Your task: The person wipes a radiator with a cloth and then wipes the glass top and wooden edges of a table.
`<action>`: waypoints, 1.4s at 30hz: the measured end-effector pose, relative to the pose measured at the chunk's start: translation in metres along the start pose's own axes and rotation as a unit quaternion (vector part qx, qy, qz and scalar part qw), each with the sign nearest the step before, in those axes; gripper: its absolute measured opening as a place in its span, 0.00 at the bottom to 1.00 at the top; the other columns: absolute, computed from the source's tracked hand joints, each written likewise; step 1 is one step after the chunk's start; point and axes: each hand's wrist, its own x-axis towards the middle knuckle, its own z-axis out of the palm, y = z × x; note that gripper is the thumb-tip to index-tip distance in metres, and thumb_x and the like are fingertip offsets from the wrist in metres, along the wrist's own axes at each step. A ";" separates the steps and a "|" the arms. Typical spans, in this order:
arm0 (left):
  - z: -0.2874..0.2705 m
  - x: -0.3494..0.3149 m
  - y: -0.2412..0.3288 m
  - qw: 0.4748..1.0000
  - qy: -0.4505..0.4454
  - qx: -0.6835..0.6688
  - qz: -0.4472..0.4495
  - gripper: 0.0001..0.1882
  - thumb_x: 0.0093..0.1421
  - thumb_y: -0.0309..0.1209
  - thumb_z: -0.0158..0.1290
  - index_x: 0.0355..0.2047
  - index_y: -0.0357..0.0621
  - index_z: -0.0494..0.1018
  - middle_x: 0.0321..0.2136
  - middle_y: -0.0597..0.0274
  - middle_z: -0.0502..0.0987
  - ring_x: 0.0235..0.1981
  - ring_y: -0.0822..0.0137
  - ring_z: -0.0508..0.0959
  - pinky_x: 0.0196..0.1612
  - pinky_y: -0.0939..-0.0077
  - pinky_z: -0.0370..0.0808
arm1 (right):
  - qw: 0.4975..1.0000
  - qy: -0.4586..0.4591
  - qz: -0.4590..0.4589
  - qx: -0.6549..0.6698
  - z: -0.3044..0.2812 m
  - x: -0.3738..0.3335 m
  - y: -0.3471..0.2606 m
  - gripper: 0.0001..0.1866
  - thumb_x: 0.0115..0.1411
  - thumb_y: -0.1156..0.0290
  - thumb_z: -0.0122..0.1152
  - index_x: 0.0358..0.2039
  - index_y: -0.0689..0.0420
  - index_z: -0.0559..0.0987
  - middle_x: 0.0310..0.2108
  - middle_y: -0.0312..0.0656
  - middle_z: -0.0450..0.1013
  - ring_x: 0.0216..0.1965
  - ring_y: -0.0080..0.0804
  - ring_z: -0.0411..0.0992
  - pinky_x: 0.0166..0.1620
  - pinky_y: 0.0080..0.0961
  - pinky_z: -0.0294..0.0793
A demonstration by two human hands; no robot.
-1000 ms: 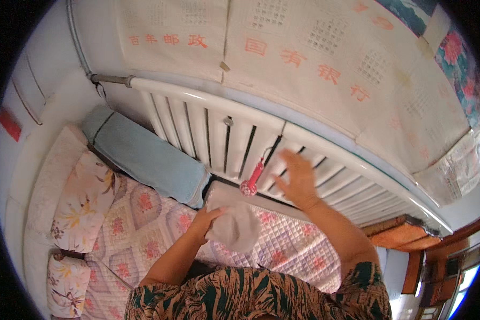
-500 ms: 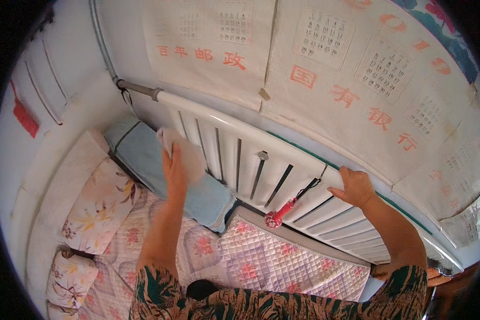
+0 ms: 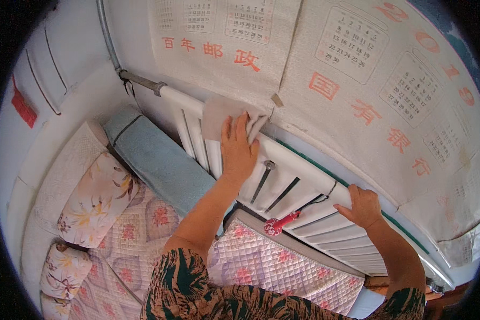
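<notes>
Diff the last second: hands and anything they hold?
Left hand carried the cloth from above the quilt up past the blue bundle and onto the top of the white radiator. Right hand, spread in front of the radiator a second ago, took hold of its top edge. Unchanged: cloth in left hand, red item hanging on the radiator, blue bundle in place.

- Matt, creased cloth [image 3: 216, 113] is seen under the left fingers [image 3: 241, 127].
- Smooth, glossy metal is shown by the radiator [image 3: 298, 168] beneath the right fingers [image 3: 356, 197].
- Wrinkled, matt paper sheets [image 3: 298, 61] are seen above the fingers, quilted fabric [image 3: 264, 256] below.
</notes>
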 end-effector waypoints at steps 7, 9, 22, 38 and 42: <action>-0.018 0.074 -0.137 0.978 0.090 0.188 0.008 0.26 0.57 0.30 0.49 0.55 0.30 0.62 0.57 0.46 0.64 0.64 0.50 0.55 0.68 0.52 0.40 | 1.000 0.005 -0.010 0.017 0.007 0.006 -0.005 0.28 0.47 0.45 0.68 0.31 0.58 0.69 0.22 0.44 0.72 0.21 0.41 0.73 0.27 0.35 0.71; -0.020 0.089 -0.169 0.978 0.094 0.186 -0.017 0.26 0.59 0.32 0.48 0.55 0.30 0.62 0.58 0.46 0.64 0.64 0.52 0.55 0.68 0.52 0.39 | 1.000 -0.005 -0.005 0.013 0.005 0.003 -0.001 0.29 0.47 0.45 0.68 0.32 0.58 0.70 0.23 0.44 0.72 0.21 0.42 0.73 0.27 0.36 0.71; -0.050 0.138 -0.325 0.927 0.215 0.053 -0.303 0.25 0.66 0.39 0.41 0.60 0.42 0.59 0.65 0.47 0.54 0.64 0.47 0.56 0.66 0.56 0.51 | 0.999 0.034 -0.033 0.014 0.008 0.006 -0.006 0.30 0.44 0.46 0.70 0.34 0.59 0.73 0.22 0.44 0.72 0.22 0.38 0.73 0.27 0.34 0.72; 0.061 -0.057 -0.275 0.696 0.205 -0.458 -0.514 0.31 0.67 0.46 0.38 0.66 0.45 0.49 0.66 0.53 0.52 0.64 0.52 0.56 0.66 0.58 0.51 | 0.996 0.069 -0.044 -0.023 0.008 0.000 0.003 0.31 0.40 0.46 0.73 0.32 0.58 0.72 0.20 0.42 0.71 0.18 0.33 0.70 0.23 0.30 0.70; 0.008 0.000 -0.305 0.737 0.161 -0.469 -0.459 0.33 0.67 0.48 0.38 0.67 0.46 0.46 0.66 0.54 0.51 0.64 0.53 0.56 0.66 0.58 0.52 | 0.995 0.079 -0.055 -0.029 0.007 0.003 -0.002 0.29 0.40 0.47 0.74 0.31 0.58 0.72 0.20 0.41 0.70 0.18 0.33 0.70 0.22 0.30 0.69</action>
